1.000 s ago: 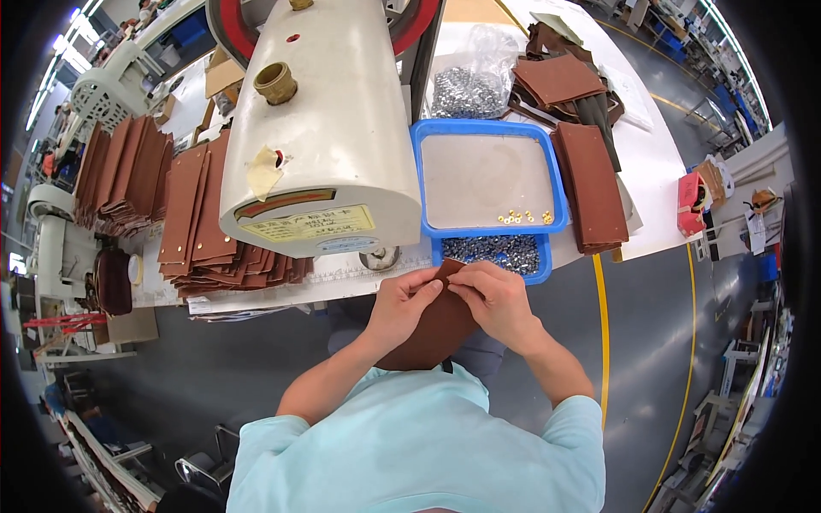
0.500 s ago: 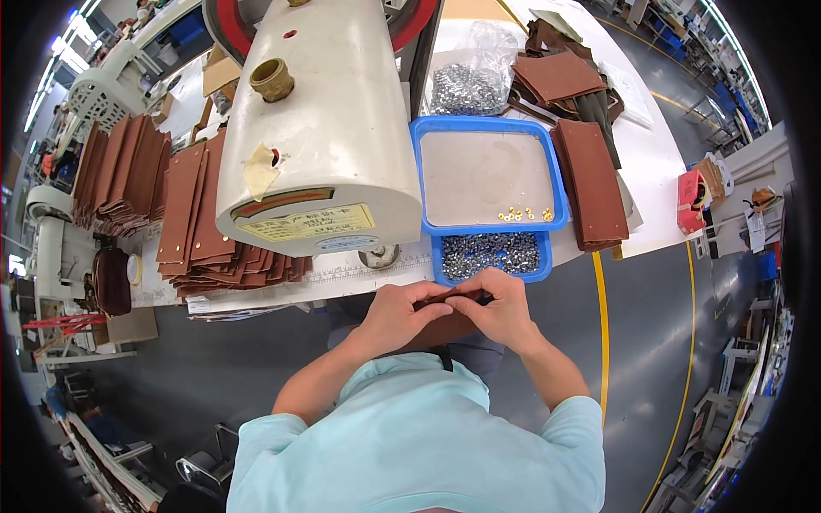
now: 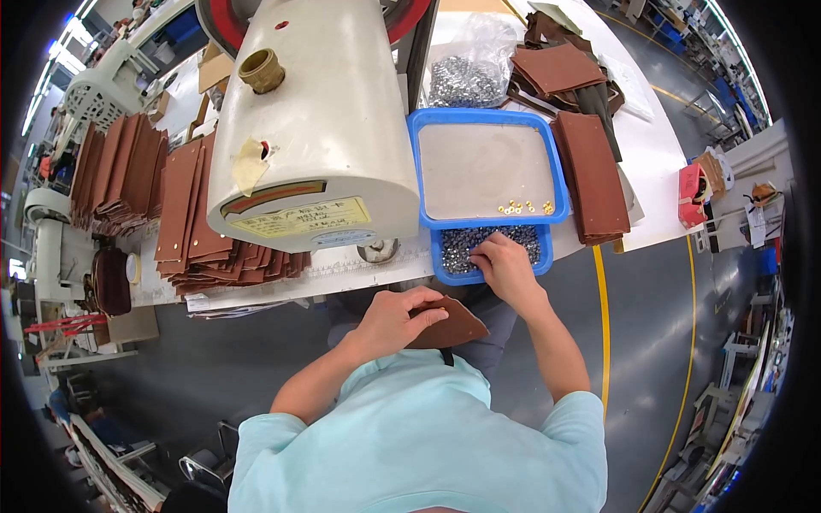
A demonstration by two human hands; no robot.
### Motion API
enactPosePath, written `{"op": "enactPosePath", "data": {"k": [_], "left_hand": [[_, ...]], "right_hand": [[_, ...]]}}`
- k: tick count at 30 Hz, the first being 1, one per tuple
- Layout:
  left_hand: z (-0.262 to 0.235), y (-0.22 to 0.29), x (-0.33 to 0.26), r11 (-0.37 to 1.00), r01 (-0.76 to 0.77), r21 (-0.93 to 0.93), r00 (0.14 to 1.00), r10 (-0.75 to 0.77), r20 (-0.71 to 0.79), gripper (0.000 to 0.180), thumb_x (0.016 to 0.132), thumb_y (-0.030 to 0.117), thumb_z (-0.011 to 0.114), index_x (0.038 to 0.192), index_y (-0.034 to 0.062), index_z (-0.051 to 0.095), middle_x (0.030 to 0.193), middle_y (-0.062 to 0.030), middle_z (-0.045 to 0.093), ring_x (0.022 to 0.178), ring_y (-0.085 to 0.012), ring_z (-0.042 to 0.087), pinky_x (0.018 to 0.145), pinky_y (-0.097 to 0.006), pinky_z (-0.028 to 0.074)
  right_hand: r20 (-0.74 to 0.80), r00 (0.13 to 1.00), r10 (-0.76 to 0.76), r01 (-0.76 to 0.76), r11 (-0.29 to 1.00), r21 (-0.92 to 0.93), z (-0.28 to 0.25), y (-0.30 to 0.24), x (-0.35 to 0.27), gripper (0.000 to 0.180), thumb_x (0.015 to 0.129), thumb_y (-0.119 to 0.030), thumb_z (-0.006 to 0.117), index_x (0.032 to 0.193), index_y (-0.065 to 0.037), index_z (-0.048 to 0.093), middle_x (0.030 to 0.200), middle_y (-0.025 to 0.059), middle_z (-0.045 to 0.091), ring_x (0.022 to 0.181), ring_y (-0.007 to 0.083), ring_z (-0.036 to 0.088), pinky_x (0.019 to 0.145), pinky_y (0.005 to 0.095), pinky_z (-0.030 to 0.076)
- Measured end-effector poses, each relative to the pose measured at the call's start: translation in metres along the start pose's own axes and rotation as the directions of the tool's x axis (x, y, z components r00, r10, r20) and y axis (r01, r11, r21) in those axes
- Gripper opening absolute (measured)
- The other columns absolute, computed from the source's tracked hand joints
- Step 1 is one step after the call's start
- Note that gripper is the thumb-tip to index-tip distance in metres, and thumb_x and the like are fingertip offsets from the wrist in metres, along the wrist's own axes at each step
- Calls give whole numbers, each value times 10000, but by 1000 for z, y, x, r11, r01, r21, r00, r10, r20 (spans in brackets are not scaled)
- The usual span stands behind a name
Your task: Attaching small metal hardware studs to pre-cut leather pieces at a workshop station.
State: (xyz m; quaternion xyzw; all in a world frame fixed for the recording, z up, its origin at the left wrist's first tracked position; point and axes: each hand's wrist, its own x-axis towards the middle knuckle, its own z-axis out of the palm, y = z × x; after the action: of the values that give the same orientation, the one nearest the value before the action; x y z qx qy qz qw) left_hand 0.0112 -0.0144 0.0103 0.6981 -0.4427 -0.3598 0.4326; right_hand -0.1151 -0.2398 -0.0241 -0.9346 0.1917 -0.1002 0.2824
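On the tabletop [image 3: 654,171], the lower tray [image 3: 546,248] sits right of the frame's centre. From it, the leather [image 3: 453,329] lies below and to the left, just under mid-frame; it's foreshortened, so I can't tell its long axis. My left hand [image 3: 395,321] pinches its left side between thumb and fingers. My right hand [image 3: 506,267], the nearer to the tray, has bunched fingertips among the studs [image 3: 457,248]; whether they grip one, I can't tell.
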Motion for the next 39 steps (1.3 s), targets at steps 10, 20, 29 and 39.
{"op": "enactPosePath", "data": {"k": [10,20,29,39], "left_hand": [[-2,4,-2,990,94,-105,995,-92,29,252,908,229,796,1055,26,773,887,-90,769,740,-118,686,675,-259,527],[-2,2,-15,836,-524,162,809,548,-210,202,739,129,881,898,107,759,832,-16,746,674,-181,693,556,-293,530],[-3,7,-17,688,-676,263,640,726,-252,288,705,71,862,966,86,740,858,-35,737,676,-182,697,547,-289,544],[-6,11,-19,724,-666,180,669,687,-285,310,684,18,882,951,68,733,856,-53,726,656,-176,693,520,-268,537]], "right_hand": [[-162,984,-72,54,992,-113,2,2,-1,76,861,-55,725,922,-10,721,865,140,665,799,339,676,719,438,551],[378,923,72,-371,428,824,-39,-72,-43,76,852,33,789,916,20,749,915,121,780,815,131,730,720,251,592],[169,979,-111,-62,630,774,-45,-86,-45,98,898,-29,769,990,3,776,908,97,788,808,135,748,719,252,590],[153,974,-169,12,709,705,-53,-95,-43,126,844,-13,770,968,-18,794,900,98,788,772,167,759,702,268,600]]}}
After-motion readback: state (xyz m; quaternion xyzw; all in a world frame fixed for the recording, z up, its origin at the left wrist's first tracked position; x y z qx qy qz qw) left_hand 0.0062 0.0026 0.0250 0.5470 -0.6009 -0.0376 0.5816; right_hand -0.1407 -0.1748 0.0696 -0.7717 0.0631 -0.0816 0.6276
